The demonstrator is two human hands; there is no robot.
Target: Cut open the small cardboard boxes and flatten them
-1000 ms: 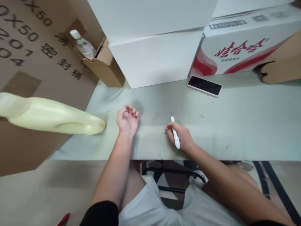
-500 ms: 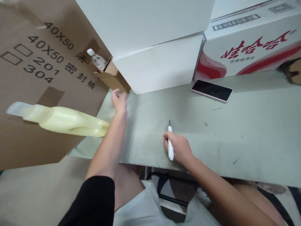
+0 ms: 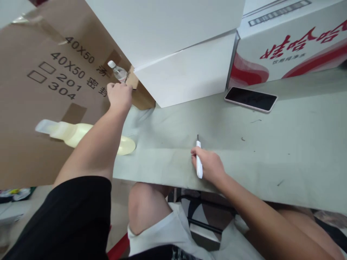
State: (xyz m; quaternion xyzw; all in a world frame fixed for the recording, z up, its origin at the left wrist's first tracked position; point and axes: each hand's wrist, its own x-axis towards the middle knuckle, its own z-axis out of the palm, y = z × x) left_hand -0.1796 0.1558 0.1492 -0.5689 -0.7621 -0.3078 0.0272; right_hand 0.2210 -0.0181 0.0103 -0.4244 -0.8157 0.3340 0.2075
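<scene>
My left hand [image 3: 119,95] is at the near rim of a small cardboard box [image 3: 142,94], its fingers curled over the edge and partly hidden. A clear plastic bottle with a white cap [image 3: 118,72] rises from that box, just beyond my fingers. In my right hand [image 3: 210,164] is a slim white utility knife [image 3: 199,160], its narrow metal tip pointing away from me above the table. Under my left forearm, a pale yellow bottle with a clear cap [image 3: 77,134] is partly covered.
A big brown carton [image 3: 40,104] with printed text stands at the left. White boxes [image 3: 189,76] line the back, beside a red-and-white carton [image 3: 284,57]. A phone [image 3: 251,99] lies on the greenish tabletop [image 3: 168,159], along with small dark scraps.
My left hand has moved up and left from the table onto the small box's rim. My right hand keeps its hold on the utility knife. The camera view has shifted slightly.
</scene>
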